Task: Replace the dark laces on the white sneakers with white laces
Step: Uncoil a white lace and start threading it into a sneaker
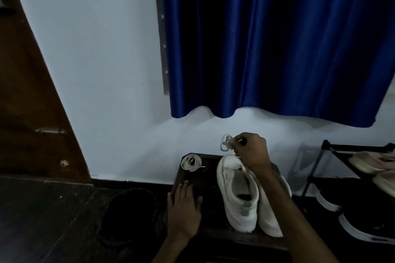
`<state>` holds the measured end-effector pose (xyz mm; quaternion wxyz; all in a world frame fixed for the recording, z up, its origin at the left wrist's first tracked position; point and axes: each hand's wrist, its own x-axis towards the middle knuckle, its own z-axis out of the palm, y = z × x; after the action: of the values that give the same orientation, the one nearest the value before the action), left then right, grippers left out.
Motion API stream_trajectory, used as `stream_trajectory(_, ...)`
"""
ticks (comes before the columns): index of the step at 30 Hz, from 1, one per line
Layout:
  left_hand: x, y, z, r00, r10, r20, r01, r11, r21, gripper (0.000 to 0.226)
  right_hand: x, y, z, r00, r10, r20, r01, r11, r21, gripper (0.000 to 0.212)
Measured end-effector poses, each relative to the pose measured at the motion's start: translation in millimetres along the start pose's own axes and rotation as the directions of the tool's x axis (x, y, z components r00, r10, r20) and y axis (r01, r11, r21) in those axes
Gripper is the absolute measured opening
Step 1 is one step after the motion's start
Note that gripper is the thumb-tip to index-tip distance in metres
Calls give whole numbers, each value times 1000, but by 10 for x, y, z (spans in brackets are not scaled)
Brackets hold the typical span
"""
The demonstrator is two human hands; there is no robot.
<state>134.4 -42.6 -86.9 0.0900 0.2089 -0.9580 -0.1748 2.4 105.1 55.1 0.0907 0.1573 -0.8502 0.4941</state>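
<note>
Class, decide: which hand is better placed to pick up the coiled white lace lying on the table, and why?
Left. The left hand lies flat and empty on the table, nearest the coiled lace; the right hand holds another lace above the sneakers.

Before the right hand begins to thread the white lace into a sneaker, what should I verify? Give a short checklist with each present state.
1. Lace in hand: the right hand pinches a white lace, lifted above the table: ok.
2. Lace unrolled: it is a small bundle of loops: not ok.
3. Dark lace out of the uncovered sneaker: none shows on it: ok.
4. Same for the other sneaker, partly behind the right arm: cannot tell.
5. Is the second white lace ready: coiled on the table: ok.
6. Is the left hand free: flat on the table, holding nothing: ok.
</note>
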Motion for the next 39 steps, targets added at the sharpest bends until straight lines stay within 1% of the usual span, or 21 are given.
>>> stream_trajectory(2, -20, 215, -169, 998, -56, -18, 49, 963, -265, 64, -35, 77, -111, 999, 40, -33, -36, 991, 130, 17)
stream_trajectory(3, -27, 368, -249, 998, -63, -15, 51, 905, -423, 64, -39, 120, -143, 997, 51, -51, -41, 985, 167, 16)
stream_trajectory(4, -30, 533, -320, 999, -35, 19, 40, 856, -515, 60, -40, 148, -163, 996, 58, -67, -44, 979, 200, 16)
stream_trajectory(5, -33, 692, -384, 999, 21, 42, 5, 846, -534, 57, -49, 152, -180, 994, 72, -77, -51, 969, 240, 15)
stream_trajectory(7, -35, 961, -450, 991, 113, 74, -67, 889, -453, 53, -71, 143, -231, 990, 104, -94, -70, 947, 314, 15)
stream_trajectory(9, 38, 1050, -453, 990, 87, 115, -42, 939, -340, 50, -95, 125, -288, 989, 122, -86, -83, 928, 363, 15)
stream_trajectory(11, 73, 1011, -458, 988, 59, 144, -14, 954, -298, 40, -113, 119, -368, 990, 128, -54, -93, 899, 427, 11)
stream_trajectory(14, 47, 848, -528, 995, 80, 56, -64, 969, -240, 25, -86, 90, -524, 994, 112, -16, -88, 852, 515, 8)
stream_trajectory(16, 7, 711, -581, 996, 82, 20, -76, 972, -224, 38, -48, 23, -625, 996, 91, 9, -81, 832, 549, 9)
stream_trajectory(18, 2, 615, -668, 995, 81, 62, -59, 954, -294, 55, -3, -82, -699, 996, 66, 52, -84, 838, 540, 12)
stream_trajectory(20, 93, 605, -781, 997, 78, 24, -62, 914, -401, 61, 25, -217, -756, 990, 38, 135, -104, 842, 529, 14)
stream_trajectory(22, 259, 711, -937, 988, 142, -67, -157, 861, -483, 66, 35, -354, -796, 977, 3, 215, -122, 833, 540, 16)
stream_trajectory(23, 337, 799, -1028, 981, 182, -62, -186, 810, -556, 70, 41, -417, -814, 970, -11, 242, -129, 821, 556, 16)
stream_trajectory(25, 453, 990, -1185, 974, 226, 8, -162, 722, -673, 73, 64, -518, -853, 962, -36, 271, -141, 783, 606, 14)
stream_trajectory(27, 509, 1126, -1296, 963, 260, 65, -125, 650, -749, 55, 96, -565, -899, 958, -39, 283, -166, 731, 662, 11)
stream_trajectory(29, 511, 1169, -1394, 950, 298, 93, -78, 517, -853, 28, 120, -559, -952, 955, -29, 294, -193, 693, 695, 13)
stream_trajectory(31, 496, 1173, -1479, 946, 310, 100, -36, 403, -915, 22, 133, -516, -1001, 955, -8, 297, -216, 669, 711, 15)
stream_trajectory(33, 473, 1132, -1543, 957, 274, 96, 4, 317, -949, 21, 130, -468, -1022, 965, 26, 262, -208, 688, 695, 13)
stream_trajectory(35, 475, 1051, -1593, 972, 213, 104, 41, 284, -958, 20, 138, -405, -1032, 981, 71, 183, -169, 778, 605, 13)
stream_trajectory(37, 517, 911, -1649, 988, 128, 91, 39, 365, -930, 19, 173, -305, -1051, 994, 88, 61, -106, 899, 425, 15)
stream_trajectory(39, 584, 741, -1695, 997, 50, 67, 39, 428, -903, 20, 223, -190, -1088, 992, 99, -81, -72, 956, 284, 19)
